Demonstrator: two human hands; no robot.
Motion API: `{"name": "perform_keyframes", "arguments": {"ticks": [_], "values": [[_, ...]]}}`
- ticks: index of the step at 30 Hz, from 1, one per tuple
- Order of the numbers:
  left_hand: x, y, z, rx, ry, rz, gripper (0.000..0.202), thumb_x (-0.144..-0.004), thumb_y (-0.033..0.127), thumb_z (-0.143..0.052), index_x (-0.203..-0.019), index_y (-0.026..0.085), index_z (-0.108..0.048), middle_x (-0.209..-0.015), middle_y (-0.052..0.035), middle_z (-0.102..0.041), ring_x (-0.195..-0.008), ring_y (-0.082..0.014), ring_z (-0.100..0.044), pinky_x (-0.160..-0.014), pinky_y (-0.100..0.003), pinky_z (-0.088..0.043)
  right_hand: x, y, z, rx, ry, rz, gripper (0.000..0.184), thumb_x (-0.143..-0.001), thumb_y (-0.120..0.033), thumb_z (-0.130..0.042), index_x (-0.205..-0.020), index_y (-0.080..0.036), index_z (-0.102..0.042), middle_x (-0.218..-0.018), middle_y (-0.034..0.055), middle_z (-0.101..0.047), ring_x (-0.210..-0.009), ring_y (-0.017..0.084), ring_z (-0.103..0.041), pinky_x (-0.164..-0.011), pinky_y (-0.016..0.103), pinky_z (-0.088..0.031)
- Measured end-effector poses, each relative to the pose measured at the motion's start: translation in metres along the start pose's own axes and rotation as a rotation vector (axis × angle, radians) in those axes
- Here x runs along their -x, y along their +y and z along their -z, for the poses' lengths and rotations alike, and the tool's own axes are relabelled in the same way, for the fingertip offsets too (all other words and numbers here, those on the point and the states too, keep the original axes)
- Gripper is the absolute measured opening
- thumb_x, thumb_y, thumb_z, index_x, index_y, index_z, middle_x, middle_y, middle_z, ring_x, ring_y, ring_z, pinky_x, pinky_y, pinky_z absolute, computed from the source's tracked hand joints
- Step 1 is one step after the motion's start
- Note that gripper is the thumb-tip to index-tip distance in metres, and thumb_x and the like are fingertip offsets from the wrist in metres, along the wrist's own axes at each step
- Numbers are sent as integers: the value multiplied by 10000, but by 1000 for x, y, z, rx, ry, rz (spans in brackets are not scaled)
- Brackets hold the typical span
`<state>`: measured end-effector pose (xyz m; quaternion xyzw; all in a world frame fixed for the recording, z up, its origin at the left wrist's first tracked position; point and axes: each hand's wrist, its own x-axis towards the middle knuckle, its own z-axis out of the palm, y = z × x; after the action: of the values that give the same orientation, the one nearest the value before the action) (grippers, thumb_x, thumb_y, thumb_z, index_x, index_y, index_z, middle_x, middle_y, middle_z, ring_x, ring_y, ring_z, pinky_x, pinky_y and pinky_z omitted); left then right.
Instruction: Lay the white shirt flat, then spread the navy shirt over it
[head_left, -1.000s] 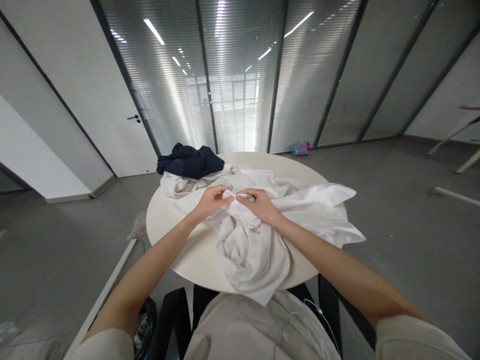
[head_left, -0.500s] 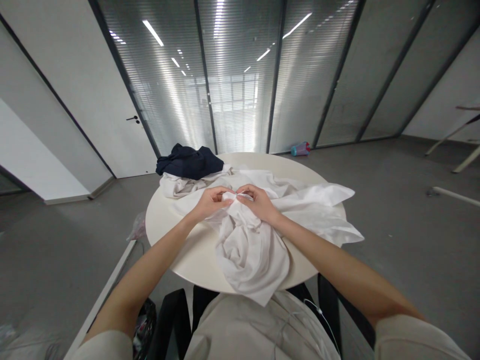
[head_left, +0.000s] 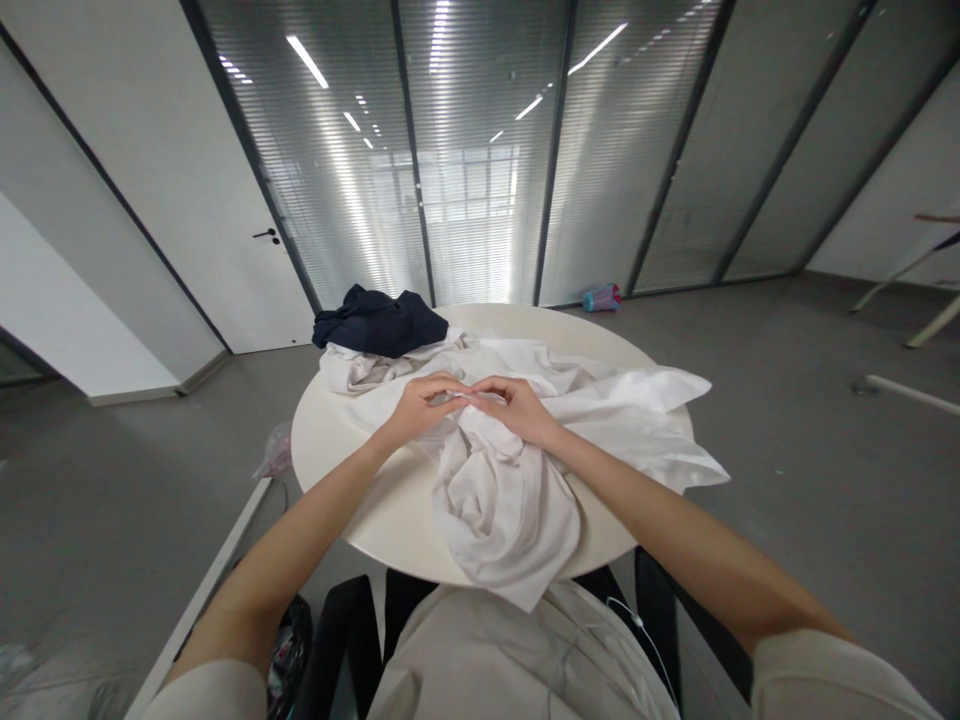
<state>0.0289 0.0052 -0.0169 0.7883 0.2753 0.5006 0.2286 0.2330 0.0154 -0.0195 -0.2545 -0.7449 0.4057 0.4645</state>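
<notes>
A white cloth garment (head_left: 502,500) lies crumpled across the round table (head_left: 375,510), one bunched end hanging over the near edge towards my lap. My left hand (head_left: 427,404) pinches a small fold of it between thumb and fingers. From the other side my right hand (head_left: 511,406) pinches the same spot, and the fingertips of both hands meet there. What exactly sits between the fingertips is hidden. Whether the white fabric spread to the right belongs to the same piece, I cannot tell.
A dark navy cloth (head_left: 381,322) is heaped on pale crumpled fabric (head_left: 360,370) at the table's far left. Beyond stands a glass wall with blinds (head_left: 480,200). On the floor lie a blue and red bin-like object (head_left: 601,298) and a clear plastic bag (head_left: 276,450).
The fingertips of both hands have come closer together, and the bit of white fabric that showed between them is now mostly covered. The rest of the cloth lies as before.
</notes>
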Motion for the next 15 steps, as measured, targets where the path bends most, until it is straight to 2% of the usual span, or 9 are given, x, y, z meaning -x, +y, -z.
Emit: {"name": "perform_keyframes", "arguments": {"ticks": [9, 15], "values": [[1, -4, -1, 95, 14, 50, 221, -827, 379, -751, -891, 173, -801, -834, -82, -734, -725, -155, -629, -672, -269, -466, 0, 2, 1, 58, 2, 34, 222, -807, -392, -692, -880, -188, -745, -919, 56, -768, -873, 208, -701, -835, 339, -523], [-3, 0, -8, 203, 127, 233, 355, -714, 475, -825, -844, 149, -776, -632, -11, -646, -540, -93, -498, -509, -213, -370, 0, 2, 0, 81, 50, 52, 193, -819, -372, -663, -867, -204, -744, -931, 51, -769, -886, 211, -701, -847, 343, -519]]}}
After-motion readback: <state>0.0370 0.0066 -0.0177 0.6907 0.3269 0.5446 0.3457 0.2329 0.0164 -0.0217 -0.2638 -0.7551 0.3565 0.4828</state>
